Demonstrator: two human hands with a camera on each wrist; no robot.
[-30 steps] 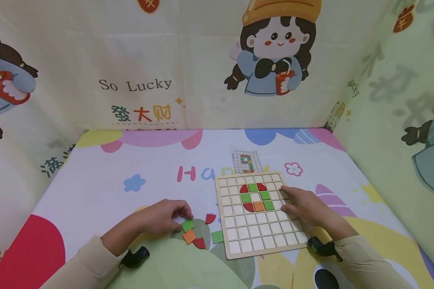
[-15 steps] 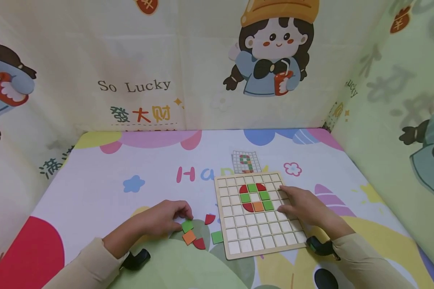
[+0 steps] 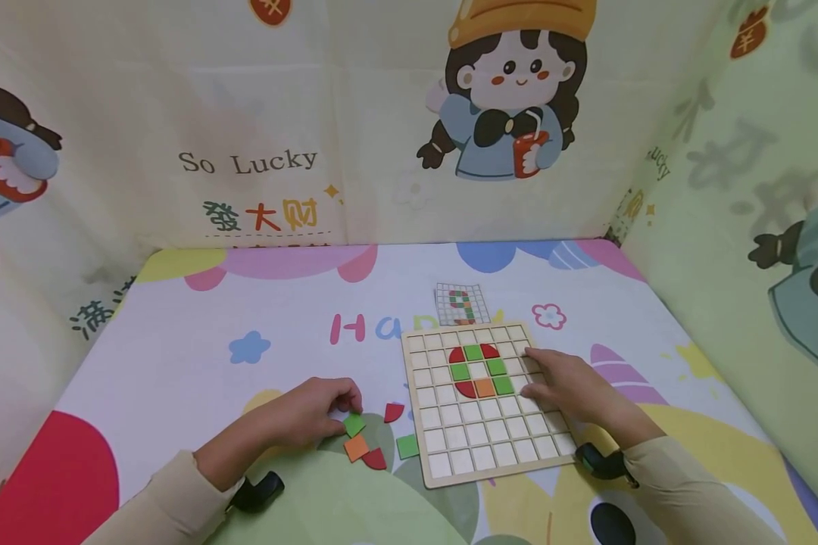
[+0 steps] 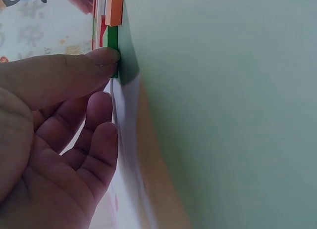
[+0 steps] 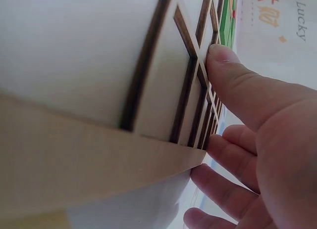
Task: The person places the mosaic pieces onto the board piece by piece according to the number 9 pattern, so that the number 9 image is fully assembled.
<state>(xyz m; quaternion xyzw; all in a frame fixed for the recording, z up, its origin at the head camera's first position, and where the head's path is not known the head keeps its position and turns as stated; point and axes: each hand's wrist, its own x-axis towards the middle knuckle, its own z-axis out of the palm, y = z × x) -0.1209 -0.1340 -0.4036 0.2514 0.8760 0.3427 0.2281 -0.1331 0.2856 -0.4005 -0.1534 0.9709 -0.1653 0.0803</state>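
Observation:
My left hand (image 3: 307, 412) pinches a green square tile (image 3: 354, 425) left of the board. In the left wrist view the thumb lies on that tile's edge, and the index fingertip is hidden. An orange square tile (image 3: 356, 448) and a red quarter-round tile (image 3: 376, 459) lie close by. My right hand (image 3: 572, 386) grips the right edge of a wooden grid board (image 3: 419, 439). Its thumb is over the grid, with fingers along the outer side in the right wrist view. Red, green and orange tiles (image 3: 484, 388) form a ring in the board's upper cells.
Another red quarter-round tile (image 3: 394, 412) and a green square tile (image 3: 407, 446) lie between the left hand and the board. Behind the board is a small pattern card (image 3: 480, 303) with a coloured grid figure. Printed fabric walls (image 3: 382, 113) stand around the patterned table cover (image 3: 300, 295).
My right thumb has shifted slightly left over the board. My left hand stays at the green tile. The head view has drifted a little; the board's tiles keep their places.

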